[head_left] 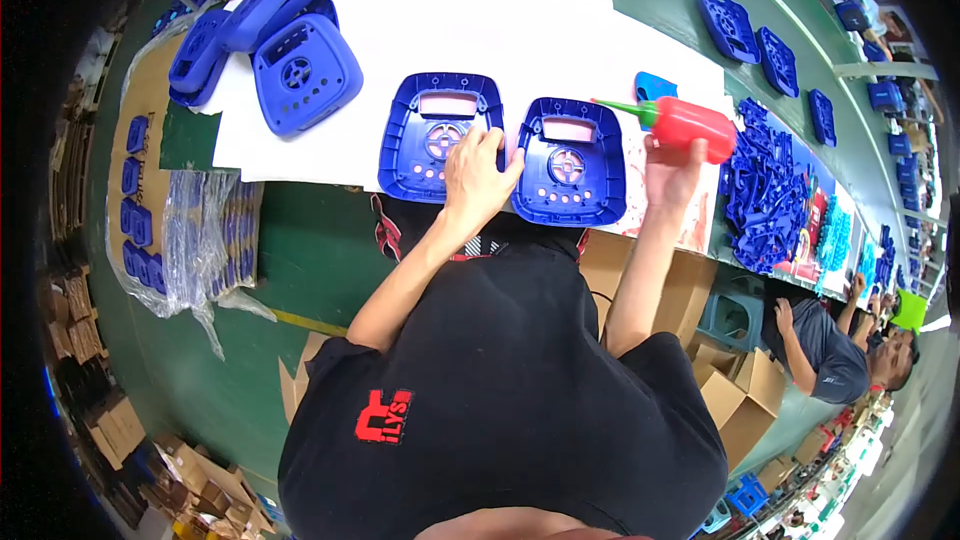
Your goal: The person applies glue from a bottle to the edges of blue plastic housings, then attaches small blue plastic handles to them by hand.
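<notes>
Two blue plastic housings lie side by side before me, hollow side up: a left housing [402,155] and a right housing [610,175]. Each has a rectangular window, a round grille and a row of small holes. My left hand [476,178] rests over the left housing's right side, fingers bent and apart, its thumb reaching to the right housing's edge. Gripped in my right hand [672,172] is a red squeeze bottle [695,128] with a green nozzle. The bottle is tilted, its tip pointing left above the right housing's top edge.
Several blue housings [305,75] are stacked at the far left. On the right lie a small blue piece [655,87] and a heap of blue plastic parts [760,190]. More shells [728,26] sit on the green surface beyond. A co-worker [830,350] is at the right, near cardboard boxes [745,390].
</notes>
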The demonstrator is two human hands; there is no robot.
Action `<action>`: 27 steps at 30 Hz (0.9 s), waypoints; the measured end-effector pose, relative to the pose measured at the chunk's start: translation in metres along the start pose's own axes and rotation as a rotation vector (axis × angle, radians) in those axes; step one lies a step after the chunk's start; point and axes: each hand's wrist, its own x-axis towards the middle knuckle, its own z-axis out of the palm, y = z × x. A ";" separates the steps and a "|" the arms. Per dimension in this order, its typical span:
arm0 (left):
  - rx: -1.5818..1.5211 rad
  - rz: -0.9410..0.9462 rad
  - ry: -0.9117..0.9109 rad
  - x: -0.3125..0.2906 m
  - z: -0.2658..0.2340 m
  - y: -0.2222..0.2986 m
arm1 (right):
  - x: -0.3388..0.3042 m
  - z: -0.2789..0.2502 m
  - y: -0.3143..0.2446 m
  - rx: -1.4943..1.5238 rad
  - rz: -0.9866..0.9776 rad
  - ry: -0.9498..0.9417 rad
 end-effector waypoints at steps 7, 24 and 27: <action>-0.022 -0.002 0.054 -0.001 0.002 -0.003 | -0.018 0.026 0.042 -0.349 -0.194 0.174; -0.034 -0.013 0.055 -0.002 0.002 -0.002 | -0.021 0.027 0.052 -0.499 -0.255 0.231; -0.037 -0.010 0.050 0.000 0.002 -0.002 | -0.019 0.019 0.055 -0.553 -0.444 0.285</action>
